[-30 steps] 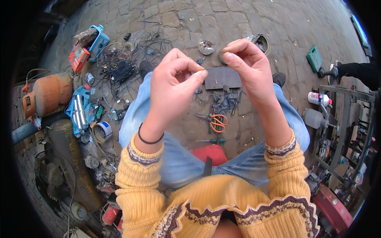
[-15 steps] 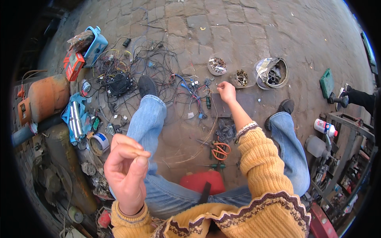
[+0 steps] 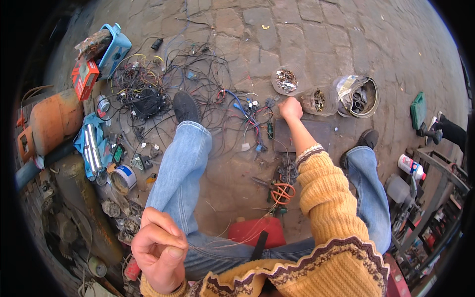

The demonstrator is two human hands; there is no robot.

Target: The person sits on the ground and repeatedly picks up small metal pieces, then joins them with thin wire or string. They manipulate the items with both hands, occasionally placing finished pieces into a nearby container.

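Observation:
My left hand (image 3: 161, 250) is raised at the lower left with thumb and fingers pinched. Thin pale wires (image 3: 237, 241) run from its fingertips across my lap toward the orange-handled pliers (image 3: 282, 193). Farther out, my right hand (image 3: 291, 109) is closed at the far edge of a dark flat plate (image 3: 303, 135); what its fingers hold is hidden. Just beyond it stand a clear tub of small metal bits (image 3: 286, 80) and a second clear tub with brassy pieces (image 3: 318, 100). A bundle of wires with blue and white connectors (image 3: 253, 119) lies left of the plate.
A tangled heap of wires (image 3: 148, 94) spreads past my left shoe. On the left are an orange gas cylinder (image 3: 57, 116), a blue container (image 3: 115, 52) and an open can (image 3: 122, 179). A lined bucket (image 3: 357, 96) and a metal rack (image 3: 435, 173) are on the right.
My left hand has dropped slightly, and thin wires now show stretched across my lap from it. My right hand stays near the plate, its fingers now more curled. The view has shifted a little.

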